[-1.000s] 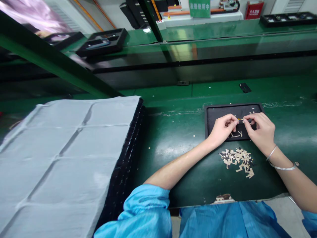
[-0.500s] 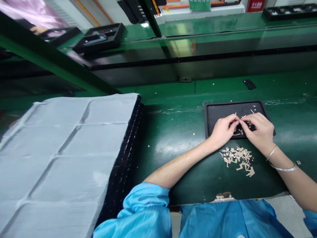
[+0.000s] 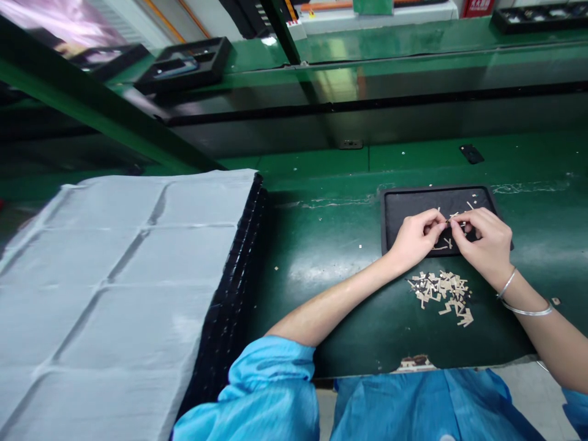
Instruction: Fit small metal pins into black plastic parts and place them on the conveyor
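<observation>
Both hands meet over a shallow black tray [image 3: 404, 205]. My left hand [image 3: 419, 237] is closed in a pinch, thumb against forefinger. My right hand [image 3: 486, 237] pinches from the other side, its fingertips a small gap from the left ones. A tiny dark piece [image 3: 448, 223] shows between the fingertips, too small to name; both hands seem to grip it. Thin pale strips [image 3: 448, 243] and small bits lie in the tray under and around the fingers. Just in front of the tray, a loose pile of small beige and black L-shaped pieces [image 3: 443, 291] rests on the green table.
On the left, a tall stack of black trays [image 3: 229, 294] under a pale sheet [image 3: 114, 275] stands beside my left arm. A small black plate [image 3: 471, 154] lies behind the tray. A green post [image 3: 114, 125] slants across the upper left. The table's front edge [image 3: 416, 364] is chipped.
My fingertips have drawn slightly apart, and the tiny dark piece between them now shows. The pile and the tray look the same; the view has shifted a little.
</observation>
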Tool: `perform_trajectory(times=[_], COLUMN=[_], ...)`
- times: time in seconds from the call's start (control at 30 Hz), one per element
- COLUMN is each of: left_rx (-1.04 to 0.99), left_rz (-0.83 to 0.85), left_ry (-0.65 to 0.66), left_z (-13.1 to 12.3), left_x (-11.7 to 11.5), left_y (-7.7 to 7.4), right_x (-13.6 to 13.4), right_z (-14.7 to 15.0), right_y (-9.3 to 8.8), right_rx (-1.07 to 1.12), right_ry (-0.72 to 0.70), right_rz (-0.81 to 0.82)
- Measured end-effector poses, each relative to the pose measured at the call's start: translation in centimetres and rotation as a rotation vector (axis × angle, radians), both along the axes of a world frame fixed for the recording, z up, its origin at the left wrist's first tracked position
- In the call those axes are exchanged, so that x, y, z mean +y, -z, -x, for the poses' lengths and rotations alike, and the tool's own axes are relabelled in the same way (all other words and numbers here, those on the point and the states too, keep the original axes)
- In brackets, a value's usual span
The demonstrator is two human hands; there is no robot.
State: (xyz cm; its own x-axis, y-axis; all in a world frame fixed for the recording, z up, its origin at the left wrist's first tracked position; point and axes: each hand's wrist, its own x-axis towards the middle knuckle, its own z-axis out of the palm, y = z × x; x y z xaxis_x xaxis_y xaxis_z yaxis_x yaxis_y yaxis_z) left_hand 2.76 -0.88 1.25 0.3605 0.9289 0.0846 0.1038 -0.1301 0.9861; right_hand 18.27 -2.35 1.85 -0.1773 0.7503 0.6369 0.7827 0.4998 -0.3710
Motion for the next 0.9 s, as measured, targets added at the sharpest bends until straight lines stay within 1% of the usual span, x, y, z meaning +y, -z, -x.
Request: perform_trajectory(times=[0.17, 0.23, 0.3, 0.4, 0.47, 0.57, 0.67, 0.77, 0.9], left_rx=[-0.275, -0.369, -0.430, -0.483, -0.504, -0.517, -0.501, -0.461, -0.434], left_rz=[0.192, 0.285, 0.380, 0.507, 0.561, 0.596, 0.608, 0.602, 0.607], left_ry=[0.081, 0.135, 0.225, 0.366, 0.424, 0.461, 0.466, 0.456, 0.449], left_z=[0.2, 0.3, 0.4, 0.6, 0.8, 0.9, 0.9, 0.8, 0.8], left_x=[0.8, 1.2, 1.4, 1.6, 1.6, 1.6, 1.6, 1.6, 1.5], left_y=[0.4, 0.6, 0.5, 0.1, -0.3, -0.4, -0.3, -0.3, -0.5], right_x=[0.8, 1.1, 1.2, 1.0, 0.7, 0.2, -0.1, -0.2, -0.2], right_z=[-1.0, -1.3, -1.3, -1.1, -0.9, -0.6, -0.4, -0.2, -0.1], right_y=[0.1, 0.2, 0.3, 0.2, -0.1, -0.5, -0.8, -0.9, -1.0], right_rx=[0.058, 0.029, 0.015, 0.068, 0.119, 0.171, 0.149, 0.100, 0.091], right_ry=[0.085, 0.072, 0.050, 0.015, -0.033, -0.126, -0.213, -0.238, -0.242], right_rz=[0.047, 0.049, 0.048, 0.074, 0.101, 0.096, 0.038, 0.006, 0.000])
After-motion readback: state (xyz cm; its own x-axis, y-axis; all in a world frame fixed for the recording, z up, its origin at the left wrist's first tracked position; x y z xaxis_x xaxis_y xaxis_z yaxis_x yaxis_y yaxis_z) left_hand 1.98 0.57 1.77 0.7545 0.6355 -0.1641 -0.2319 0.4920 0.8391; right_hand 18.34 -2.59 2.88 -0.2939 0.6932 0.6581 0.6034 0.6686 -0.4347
